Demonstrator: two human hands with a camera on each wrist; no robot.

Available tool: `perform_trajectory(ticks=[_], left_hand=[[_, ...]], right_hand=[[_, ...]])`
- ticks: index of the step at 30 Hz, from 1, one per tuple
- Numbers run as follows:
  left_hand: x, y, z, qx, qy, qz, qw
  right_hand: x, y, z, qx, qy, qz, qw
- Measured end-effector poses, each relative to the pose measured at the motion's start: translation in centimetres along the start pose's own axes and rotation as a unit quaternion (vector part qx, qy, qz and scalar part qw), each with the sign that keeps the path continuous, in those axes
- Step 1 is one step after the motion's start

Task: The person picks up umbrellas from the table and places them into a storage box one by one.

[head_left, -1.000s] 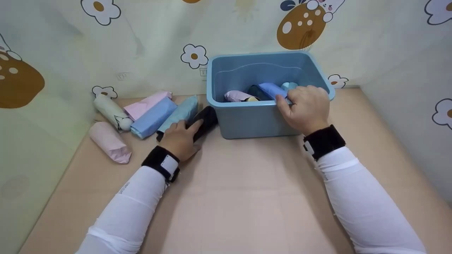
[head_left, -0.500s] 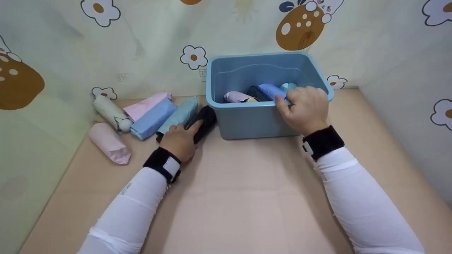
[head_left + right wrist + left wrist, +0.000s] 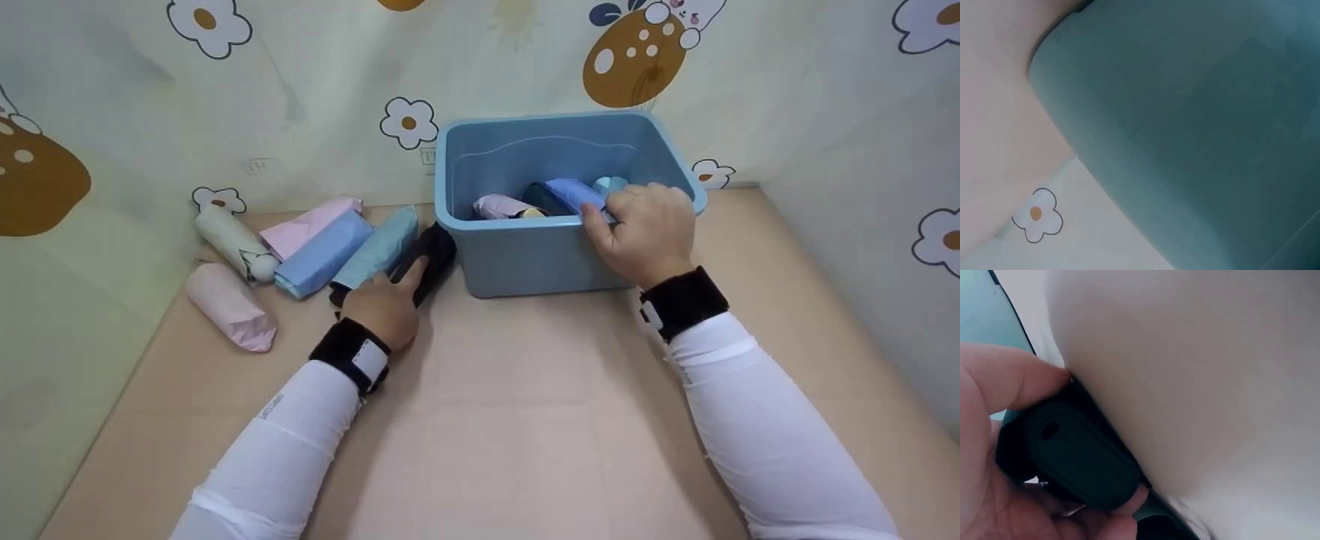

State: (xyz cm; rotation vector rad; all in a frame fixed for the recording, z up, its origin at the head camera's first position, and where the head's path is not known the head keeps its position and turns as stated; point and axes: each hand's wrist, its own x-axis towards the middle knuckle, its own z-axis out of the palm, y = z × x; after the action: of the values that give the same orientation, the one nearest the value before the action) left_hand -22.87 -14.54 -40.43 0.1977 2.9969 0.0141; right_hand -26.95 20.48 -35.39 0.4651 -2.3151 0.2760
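Observation:
My left hand (image 3: 381,309) holds the near end of a black folded umbrella (image 3: 435,259) that lies against the bin's left side. In the left wrist view, thumb and fingers close round its dark handle (image 3: 1086,455), which has a flat oval end with a small slot. My right hand (image 3: 651,234) grips the front rim of the blue plastic bin (image 3: 540,262), its fingers hidden over the edge. Beside the black umbrella lies a teal one (image 3: 382,244), then a blue one (image 3: 322,255). The right wrist view shows only the bin's outer wall (image 3: 1145,124) close up.
Farther left lie a pink folded piece (image 3: 311,225), a pale green umbrella (image 3: 231,238) and a pale pink rolled one (image 3: 231,306). Inside the bin are several rolled items, among them a lilac one (image 3: 499,206) and a blue one (image 3: 574,195). A patterned wall covering (image 3: 322,112) stands behind.
My left hand has drawn back slightly toward me along the black umbrella, its index finger stretched over it. My right hand stays on the bin rim.

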Motion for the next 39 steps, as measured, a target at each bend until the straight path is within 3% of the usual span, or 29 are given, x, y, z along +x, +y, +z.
perform_trajectory(ticks=[7,16,31,39], left_hand=[[0.0,0.1,-0.2,-0.037,-0.019,-0.022,0.9989],[-0.1,-0.1,-0.7,-0.065,-0.023,-0.029,0.9972],[-1.1,-0.5,-2.0,-0.127,0.034,-0.015,0.9912],[-2.0,-0.9,-4.4,-0.173,0.078,-0.031,0.9814]], right_hand=[[0.0,-0.1,-0.2,-0.003,-0.006,0.001,1.0],[0.0,-0.1,-0.2,-0.003,-0.007,-0.001,1.0],[0.0,0.0,-0.1,-0.008,0.003,-0.005,1.0],[0.0,0.0,-0.2,-0.008,0.001,-0.003,1.0]])
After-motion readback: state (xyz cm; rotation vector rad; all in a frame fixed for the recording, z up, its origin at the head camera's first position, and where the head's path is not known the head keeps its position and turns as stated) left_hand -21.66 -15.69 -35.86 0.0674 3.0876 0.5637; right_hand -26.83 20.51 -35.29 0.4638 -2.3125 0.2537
